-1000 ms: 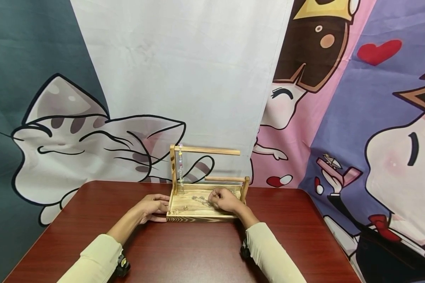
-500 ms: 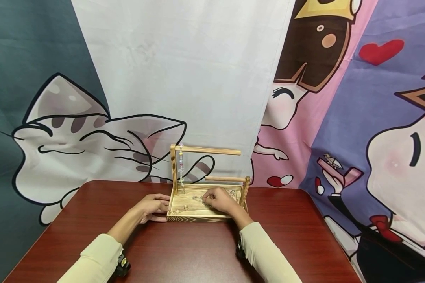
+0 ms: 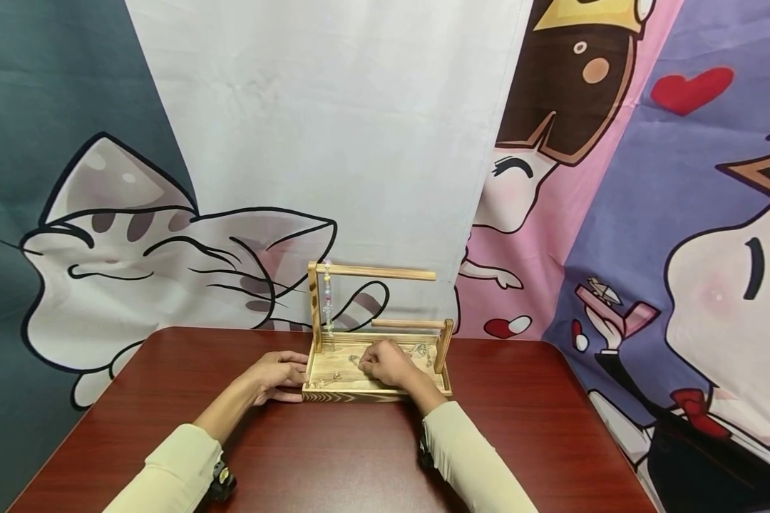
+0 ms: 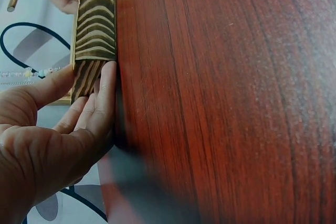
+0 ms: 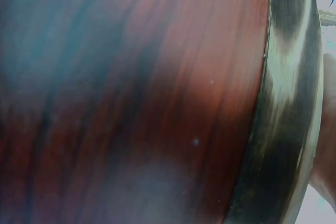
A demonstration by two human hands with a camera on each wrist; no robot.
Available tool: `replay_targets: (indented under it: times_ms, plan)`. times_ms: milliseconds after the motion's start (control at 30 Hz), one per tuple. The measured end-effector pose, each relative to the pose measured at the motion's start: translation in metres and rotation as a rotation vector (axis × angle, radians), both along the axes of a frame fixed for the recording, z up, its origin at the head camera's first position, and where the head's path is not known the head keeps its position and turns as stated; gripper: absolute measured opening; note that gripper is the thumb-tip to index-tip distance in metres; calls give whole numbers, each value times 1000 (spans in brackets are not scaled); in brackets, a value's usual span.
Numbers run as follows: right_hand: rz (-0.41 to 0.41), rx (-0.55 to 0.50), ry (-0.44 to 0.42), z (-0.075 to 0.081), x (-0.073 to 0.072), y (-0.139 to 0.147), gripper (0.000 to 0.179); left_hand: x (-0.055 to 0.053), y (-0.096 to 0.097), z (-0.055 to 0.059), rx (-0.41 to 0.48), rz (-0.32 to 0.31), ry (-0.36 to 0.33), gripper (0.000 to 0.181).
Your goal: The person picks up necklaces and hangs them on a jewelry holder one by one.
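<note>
A wooden jewelry stand [image 3: 359, 396] with a shallow tray base and two raised bars sits on the table. My left hand [image 3: 277, 375] grips its left end. The left wrist view shows that hand's thumb [image 4: 55, 85] at the upper edge and its fingers [image 4: 107, 85] along the lower side. Inside the tray, my right hand [image 3: 386, 362] pinches a thin silver chain [image 3: 354, 360] with curled fingers; the hand covers most of it. In the right wrist view only the tray's front wall [image 5: 283, 93] and part of the forearm [image 5: 328, 129] show.
A beaded strand [image 3: 328, 306] hangs from the tall bar [image 3: 385, 273]. Another chain [image 3: 420, 350] lies at the tray's right, below the short bar [image 3: 407, 324]. Small gold-coloured pieces [image 3: 336, 375] lie at the left. A cartoon cloth [image 3: 359, 142] hangs behind the red-brown table [image 3: 334, 463].
My right hand has moved left across the tray, covering more of the silver chain and uncovering the chain at the right. My left hand has stayed at the stand's left end.
</note>
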State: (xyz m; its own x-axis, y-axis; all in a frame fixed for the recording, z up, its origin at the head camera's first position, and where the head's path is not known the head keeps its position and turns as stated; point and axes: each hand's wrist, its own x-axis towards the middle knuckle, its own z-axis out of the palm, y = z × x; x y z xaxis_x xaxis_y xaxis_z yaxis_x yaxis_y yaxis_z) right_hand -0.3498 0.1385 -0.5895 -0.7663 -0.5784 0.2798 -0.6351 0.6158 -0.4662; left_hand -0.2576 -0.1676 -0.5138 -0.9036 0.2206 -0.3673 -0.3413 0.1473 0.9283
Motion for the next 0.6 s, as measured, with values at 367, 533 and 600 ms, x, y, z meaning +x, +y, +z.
replay_targets:
  times_ms: [367,533,600]
  plan:
    - [-12,103,-41,-1,1,2,17,0,-1,0,4,-7,5,64]
    - [-60,115,-93,-5,-4,3,20,0,-1,0,5,-11,6,64]
    - [-71,123,-97,-7,-5,4,22,0,-1,0,3,-11,7,64]
